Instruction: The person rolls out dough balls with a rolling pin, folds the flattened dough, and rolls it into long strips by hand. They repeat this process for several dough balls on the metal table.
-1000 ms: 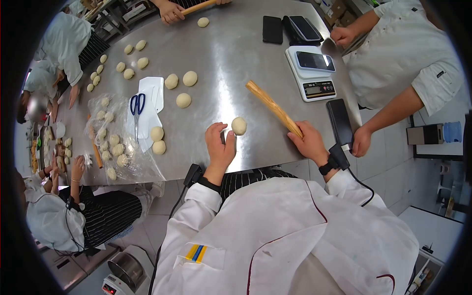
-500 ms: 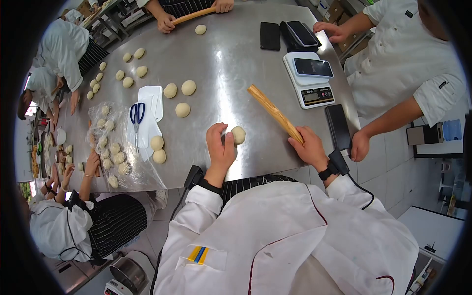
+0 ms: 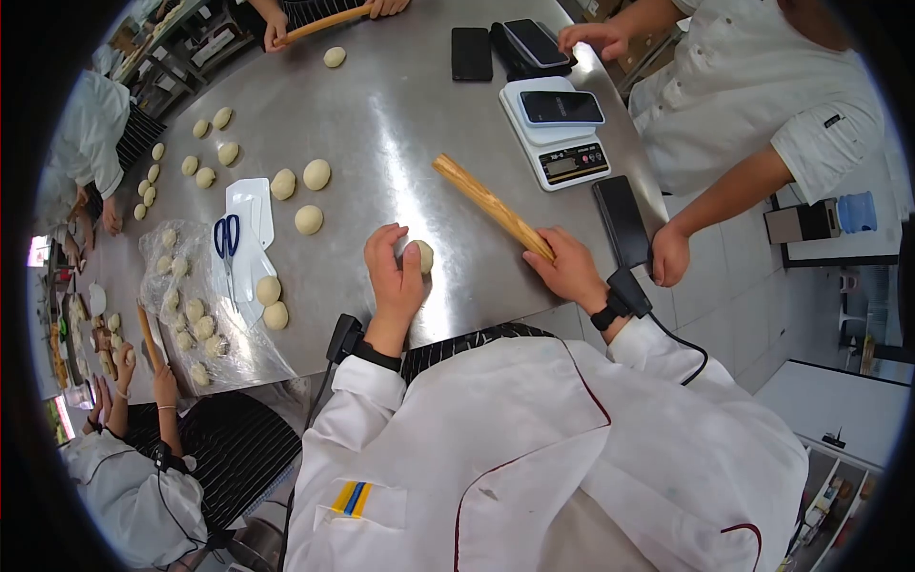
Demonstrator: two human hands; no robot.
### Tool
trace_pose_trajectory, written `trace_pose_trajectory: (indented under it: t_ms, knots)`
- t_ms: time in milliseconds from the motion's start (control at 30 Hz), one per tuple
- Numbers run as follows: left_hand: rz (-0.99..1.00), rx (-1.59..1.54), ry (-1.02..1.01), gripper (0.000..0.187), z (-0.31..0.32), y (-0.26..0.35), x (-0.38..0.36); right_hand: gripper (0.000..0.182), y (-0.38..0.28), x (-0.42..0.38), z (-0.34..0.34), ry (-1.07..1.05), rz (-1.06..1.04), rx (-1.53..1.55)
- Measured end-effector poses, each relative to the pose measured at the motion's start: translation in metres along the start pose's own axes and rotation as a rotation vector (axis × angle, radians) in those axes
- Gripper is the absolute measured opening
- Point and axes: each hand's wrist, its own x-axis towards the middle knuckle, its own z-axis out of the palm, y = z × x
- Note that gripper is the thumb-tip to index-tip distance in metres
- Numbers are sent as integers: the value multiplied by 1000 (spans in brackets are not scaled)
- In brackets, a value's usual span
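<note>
My left hand rests at the metal table's near side with its fingers apart and curved beside a round dough ball, touching or nearly touching it; the thumb partly hides the ball. Further right, my right hand is closed round the near end of a wooden rolling pin, which slants away to the upper left. More dough balls lie to the left, one of them pale and round.
Blue-handled scissors lie on a white scraper beside a plastic bag of dough balls. A scale bears a phone; a dark phone lies near its edge. Co-workers stand around the metal table.
The whole view has shifted, so the table and both my hands appear further left. My left hand covers more of the dough ball's left side; the rolling pin stays in my right hand.
</note>
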Motion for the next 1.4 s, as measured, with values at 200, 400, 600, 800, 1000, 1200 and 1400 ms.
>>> trace_pose_trajectory:
  t_ms: [200,400,600,800,1000,1200,1400]
  knots:
    - [-3,1,4,28,1,5,6,35,-3,0,-3,-29,34,13]
    - [-13,-19,3,27,1,1,4,36,-3,0,-4,-47,52,19]
    - [-32,-57,11,28,-1,0,2,35,-3,-1,0,-48,67,29]
    - [173,652,-163,68,11,54,64,33,-5,4,-10,-19,63,45]
    - [-31,541,-221,83,4,57,34,32,-4,-18,-30,60,62,91]
    - [-9,532,-163,84,-26,61,41,33,1,-14,-29,53,37,78]
    - [-34,513,-123,83,-12,53,43,34,-5,-13,-27,43,14,100]
